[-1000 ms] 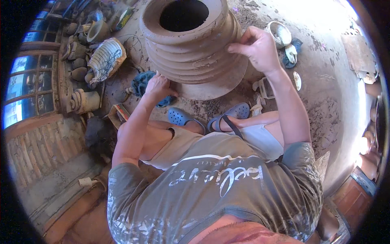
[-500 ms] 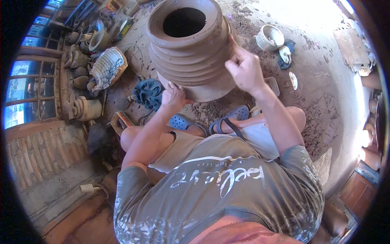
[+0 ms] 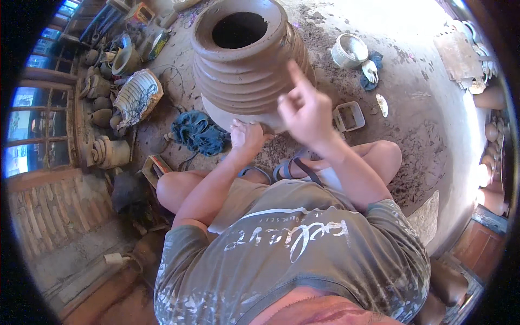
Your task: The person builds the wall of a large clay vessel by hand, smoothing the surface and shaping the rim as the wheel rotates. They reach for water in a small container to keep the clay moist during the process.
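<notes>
A large brown clay pot (image 3: 233,81) with a thick rim, a dark round mouth and ridges around its body stands upright on a pale round base (image 3: 219,111). My left hand (image 3: 247,136) touches the near edge of that base, its thumb spread to the right. In front of the pot's right side is my right hand (image 3: 310,111). Its index finger points up toward the ridges, the thumb stands apart and the other fingers are curled. I see nothing held in it. Whether the index fingertip touches the clay, I cannot tell.
A dark blue cloth (image 3: 197,132) lies left of the base. To the right are a clear plastic tub (image 3: 349,116), a round bucket (image 3: 349,51) and a white glove (image 3: 370,71). A ridged, broken-edged piece (image 3: 140,95) and several pots line the left wall. Clay scraps cover the floor.
My right hand has come off the pot's upper right side and moved down, left and nearer. My left hand has shifted slightly right along the base. The view has also shifted a little.
</notes>
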Available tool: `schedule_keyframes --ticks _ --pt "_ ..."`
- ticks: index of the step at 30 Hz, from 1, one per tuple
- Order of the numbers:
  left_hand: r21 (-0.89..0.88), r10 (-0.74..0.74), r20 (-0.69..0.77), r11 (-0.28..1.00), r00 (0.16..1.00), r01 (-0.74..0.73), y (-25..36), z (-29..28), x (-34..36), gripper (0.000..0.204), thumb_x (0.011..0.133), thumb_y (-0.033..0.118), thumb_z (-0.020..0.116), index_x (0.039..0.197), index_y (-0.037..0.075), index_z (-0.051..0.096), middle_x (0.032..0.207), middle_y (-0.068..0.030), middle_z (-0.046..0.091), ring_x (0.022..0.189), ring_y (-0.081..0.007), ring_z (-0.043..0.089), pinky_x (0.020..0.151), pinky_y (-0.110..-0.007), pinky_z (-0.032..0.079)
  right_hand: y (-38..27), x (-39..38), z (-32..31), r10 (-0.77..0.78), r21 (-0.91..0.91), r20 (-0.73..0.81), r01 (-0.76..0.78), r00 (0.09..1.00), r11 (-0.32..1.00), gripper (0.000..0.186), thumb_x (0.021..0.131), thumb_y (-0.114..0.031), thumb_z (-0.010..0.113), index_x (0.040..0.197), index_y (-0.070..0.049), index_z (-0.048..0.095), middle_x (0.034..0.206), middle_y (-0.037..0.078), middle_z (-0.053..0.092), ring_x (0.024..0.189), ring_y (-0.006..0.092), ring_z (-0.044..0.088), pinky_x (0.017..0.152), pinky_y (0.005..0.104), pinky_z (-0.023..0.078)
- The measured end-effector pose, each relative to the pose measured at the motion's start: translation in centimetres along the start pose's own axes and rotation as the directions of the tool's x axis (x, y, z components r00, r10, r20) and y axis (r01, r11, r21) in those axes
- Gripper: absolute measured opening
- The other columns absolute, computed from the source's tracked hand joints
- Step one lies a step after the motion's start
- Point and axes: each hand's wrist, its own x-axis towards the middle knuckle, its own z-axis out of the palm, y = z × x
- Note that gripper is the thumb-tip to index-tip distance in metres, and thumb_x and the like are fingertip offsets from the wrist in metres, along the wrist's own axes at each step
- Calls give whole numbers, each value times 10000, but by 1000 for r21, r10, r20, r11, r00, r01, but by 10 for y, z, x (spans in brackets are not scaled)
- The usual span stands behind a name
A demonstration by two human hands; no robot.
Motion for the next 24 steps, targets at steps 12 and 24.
schedule_keyframes --ticks 12,24 --pt "-85 87 -62 992 994 -92 -24 -36 -18 657 988 645 563 1132 40 777 1159 -244 756 1190 -501 660 931 -569 556 0 -46 16 -203 62 185 194 962 979 229 896 -109 719 1113 -60 774 851 111 696 751 323 699 681 409 579" --pt "-876 386 377 -148 842 460 -4 -3 -77 756 1075 710 310 1217 47 644 987 -109 719 852 -246 726 758 -377 589 44 -89 6 -382 49 457 406 803 912 277 861 -99 703 1109 26 702 993 150 679 940 340 640 851 425 550"
